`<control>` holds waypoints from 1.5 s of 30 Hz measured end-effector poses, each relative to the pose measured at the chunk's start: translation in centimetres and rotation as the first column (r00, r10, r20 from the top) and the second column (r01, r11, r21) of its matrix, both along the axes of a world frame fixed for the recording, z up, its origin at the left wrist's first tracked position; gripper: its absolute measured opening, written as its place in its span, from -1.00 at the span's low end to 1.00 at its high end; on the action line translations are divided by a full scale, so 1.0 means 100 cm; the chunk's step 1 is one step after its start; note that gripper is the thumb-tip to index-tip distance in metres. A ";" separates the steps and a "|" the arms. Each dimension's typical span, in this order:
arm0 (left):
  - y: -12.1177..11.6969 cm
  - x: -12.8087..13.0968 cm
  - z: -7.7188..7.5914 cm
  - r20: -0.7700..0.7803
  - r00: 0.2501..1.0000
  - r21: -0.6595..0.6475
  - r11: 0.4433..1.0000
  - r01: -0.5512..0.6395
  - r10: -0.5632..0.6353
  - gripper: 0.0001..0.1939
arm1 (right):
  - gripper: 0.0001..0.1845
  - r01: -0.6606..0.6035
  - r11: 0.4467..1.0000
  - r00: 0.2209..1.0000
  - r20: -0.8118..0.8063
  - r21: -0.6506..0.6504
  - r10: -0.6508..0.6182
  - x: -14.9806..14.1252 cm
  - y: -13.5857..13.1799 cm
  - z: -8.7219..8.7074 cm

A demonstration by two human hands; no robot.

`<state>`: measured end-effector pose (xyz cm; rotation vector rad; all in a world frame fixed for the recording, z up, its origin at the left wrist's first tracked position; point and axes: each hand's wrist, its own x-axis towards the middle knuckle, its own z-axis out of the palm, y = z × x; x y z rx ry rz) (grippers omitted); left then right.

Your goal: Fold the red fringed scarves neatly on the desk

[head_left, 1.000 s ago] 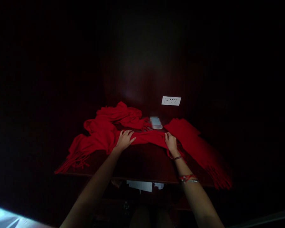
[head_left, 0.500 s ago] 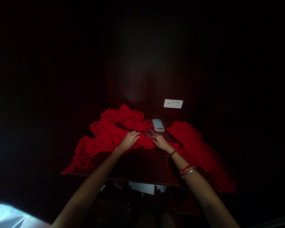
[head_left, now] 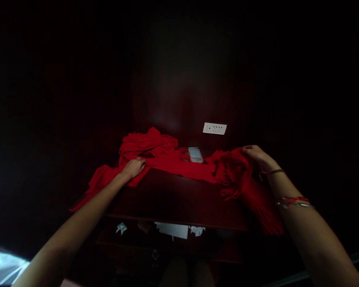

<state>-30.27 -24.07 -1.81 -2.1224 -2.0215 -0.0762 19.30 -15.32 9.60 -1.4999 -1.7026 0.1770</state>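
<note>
A long red fringed scarf point(head_left: 179, 166) lies across a dark wooden table point(head_left: 173, 199). My left hand point(head_left: 133, 167) rests closed on the scarf at its left part, pressing or gripping the cloth. Far to the right, my right hand point(head_left: 255, 154) is closed on a bunched part of the scarf, lifted slightly off the table. The scarf's right end hangs over the table's right side with its fringe point(head_left: 269, 223) down. Its left end with fringe point(head_left: 86, 197) trails toward the table's left corner.
A phone point(head_left: 195, 154) lies on the table behind the scarf. A white socket plate point(head_left: 214, 128) sits on the dark wall behind. White paper scraps point(head_left: 172, 230) show on a shelf under the table's front edge. The surroundings are very dark.
Both hands were close together at the scarf's middle. They have moved apart: the left slid leftward, the right went far right and bunched up the scarf's right part.
</note>
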 end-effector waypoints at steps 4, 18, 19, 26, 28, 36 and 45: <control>0.006 0.009 -0.004 0.007 1.000 0.052 0.999 0.017 -0.017 -0.45 | -0.78 -0.171 0.910 0.845 0.419 -0.377 0.332 -0.047 -0.017 -0.017; 0.005 0.022 0.084 0.441 0.808 0.314 0.910 0.270 -0.392 -0.62 | -0.73 -0.310 0.902 0.727 0.536 -0.300 0.429 -0.172 -0.019 -0.089; 0.003 0.022 0.095 0.480 0.779 0.326 0.907 0.268 -0.403 -0.62 | -0.72 -0.345 0.894 0.723 0.527 -0.286 0.447 -0.168 -0.016 -0.081; 0.011 0.041 0.126 0.647 0.620 0.353 0.895 0.273 -0.444 -0.60 | -0.10 -0.665 0.725 0.592 0.463 -0.182 0.659 -0.188 -0.044 -0.078; 0.013 0.045 0.126 0.650 0.625 0.366 0.899 0.241 -0.432 -0.60 | -0.17 -0.583 0.788 0.638 0.490 -0.196 0.594 -0.201 -0.056 -0.096; -0.003 0.000 0.115 0.149 0.984 0.260 0.957 -0.130 0.093 -0.65 | -0.65 -0.280 0.950 0.918 0.326 0.134 0.225 -0.162 -0.030 -0.063; -0.009 0.021 0.072 -0.023 0.957 0.157 0.947 -0.282 0.289 -0.54 | -0.48 -0.434 0.869 0.723 0.483 -0.238 0.494 -0.104 -0.036 -0.055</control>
